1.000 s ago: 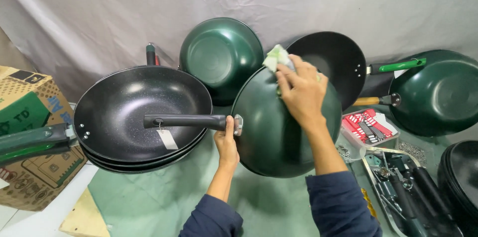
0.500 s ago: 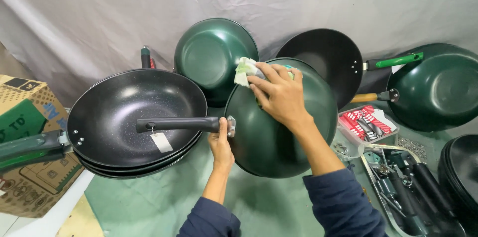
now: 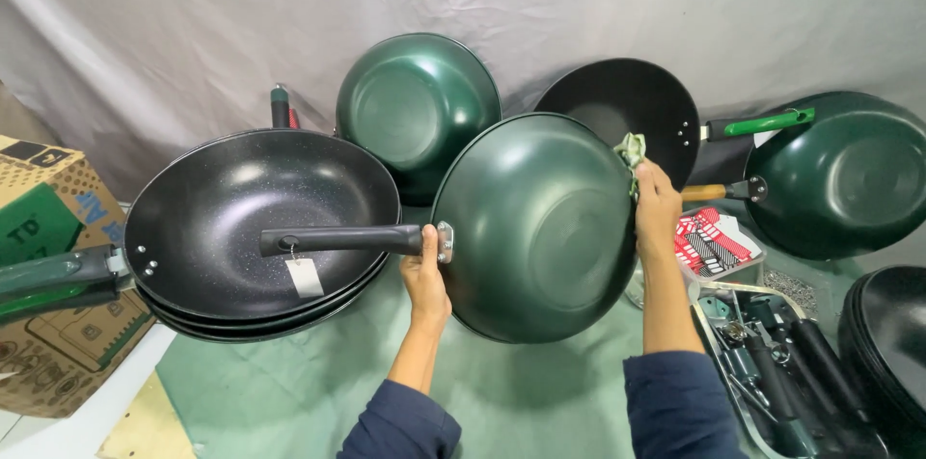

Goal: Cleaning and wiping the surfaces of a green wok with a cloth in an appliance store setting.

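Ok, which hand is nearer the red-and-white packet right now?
Right. The right hand is at the held wok's right edge with a cloth, just left of the packet. The left hand grips the wok's handle, far across on the other side.

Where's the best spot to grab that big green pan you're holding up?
Probably the long black handle of the green pan, gripped from below, near the rivets. It sticks out sideways to the left, and the left hand sits there already; the round body offers no grip.
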